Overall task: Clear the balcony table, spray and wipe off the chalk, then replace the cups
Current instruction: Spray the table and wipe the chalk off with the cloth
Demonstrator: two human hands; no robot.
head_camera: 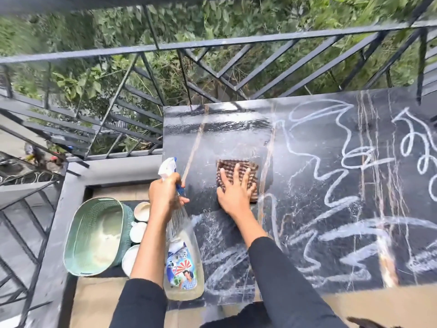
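The black marble-look table (319, 275) carries white chalk scribbles (340, 185) over its middle and right; its far left corner is wet and shiny. My right hand (234, 192) presses flat, fingers spread, on a brown striped cloth (238, 169) on that wet patch. My left hand (165, 195) grips the neck of a clear spray bottle (183, 261) with a white and blue nozzle, held at the table's left edge. White cups (139, 230) stand on the floor to the left, beside a pale green basket (94, 235).
A black metal railing (212, 43) runs behind and left of the table, with green bushes beyond it. A grey ledge (113, 169) borders the balcony floor. Tan floor tiles (99, 301) lie under the basket and at the table's near edge.
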